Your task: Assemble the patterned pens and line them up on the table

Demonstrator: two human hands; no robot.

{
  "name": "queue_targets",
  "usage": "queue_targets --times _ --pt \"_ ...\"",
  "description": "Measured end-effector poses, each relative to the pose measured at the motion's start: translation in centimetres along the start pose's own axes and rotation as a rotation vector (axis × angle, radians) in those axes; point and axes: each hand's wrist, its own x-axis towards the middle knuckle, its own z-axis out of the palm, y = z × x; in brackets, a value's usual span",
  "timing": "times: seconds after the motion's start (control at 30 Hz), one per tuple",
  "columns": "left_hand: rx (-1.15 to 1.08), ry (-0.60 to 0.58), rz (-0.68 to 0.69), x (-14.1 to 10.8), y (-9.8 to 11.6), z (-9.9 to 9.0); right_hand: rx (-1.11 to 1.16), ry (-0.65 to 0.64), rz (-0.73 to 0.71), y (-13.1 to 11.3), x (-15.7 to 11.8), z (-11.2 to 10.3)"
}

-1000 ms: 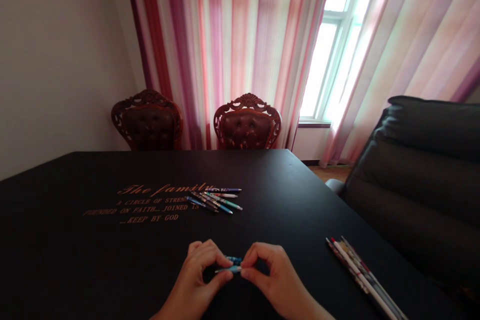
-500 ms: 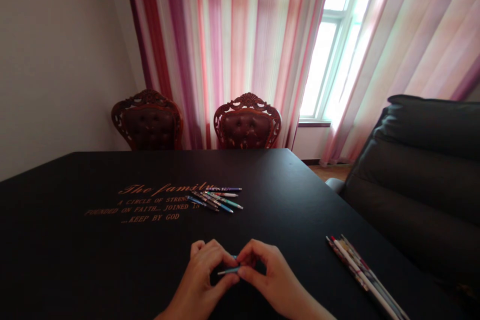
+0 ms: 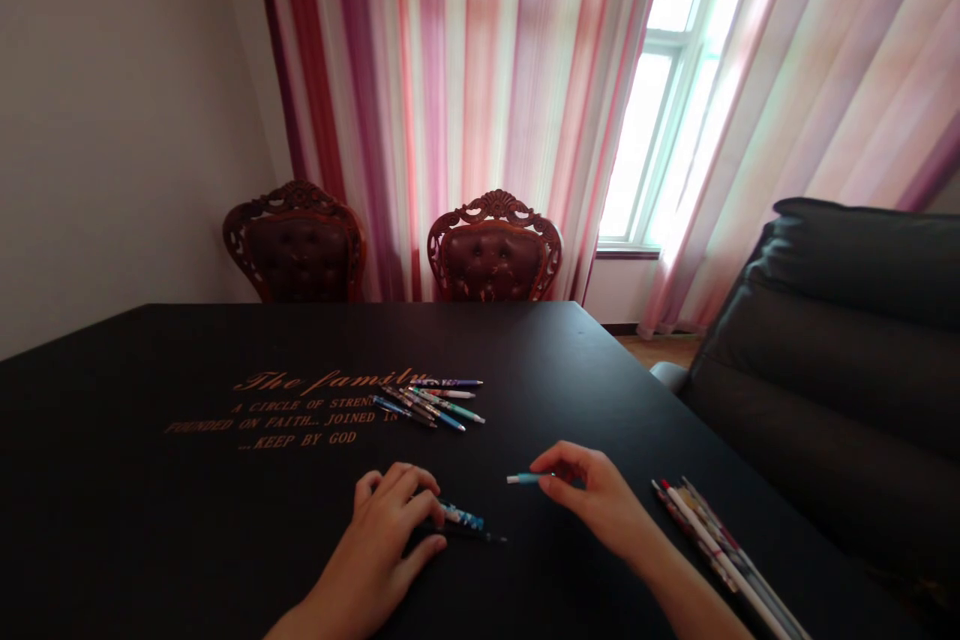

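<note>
A light-blue pen piece with a white tip is pinched between the thumb and fingers of my right hand, just above the tabletop. My left hand curls over a blue-and-white patterned pen barrel, whose far end sticks out past the fingers. A thin dark pen refill shows beside that barrel, near the left thumb; whether the thumb touches it I cannot tell. Beyond the hands lies a loose pile of several pens.
On the right of the black table lies a bundle of long, thin pen-like sticks. A black leather chair stands past the right edge. Two carved chairs face me across the table.
My hands have come apart. The right one has moved right and away from me with the light-blue piece; the left has shifted left, and the patterned barrel and dark refill now show.
</note>
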Motion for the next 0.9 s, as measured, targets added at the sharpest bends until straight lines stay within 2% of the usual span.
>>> queue_targets --times 0.1,0.3,0.43,0.9 --pt "-0.019 0.004 0.0 0.0 -0.1 0.1 -0.01 -0.031 0.0 0.1 0.0 0.0" --pt "-0.047 0.102 -0.04 0.0 -1.2 0.6 0.054 -0.069 -0.003 0.2 -0.1 0.2" --pt "-0.041 0.127 -0.069 0.2 -1.7 0.8 0.097 -0.082 0.002 0.5 -0.1 0.3" --pt "-0.076 0.121 -0.034 0.0 -0.7 0.5 0.089 -0.093 0.007 -1.1 -0.7 1.3"
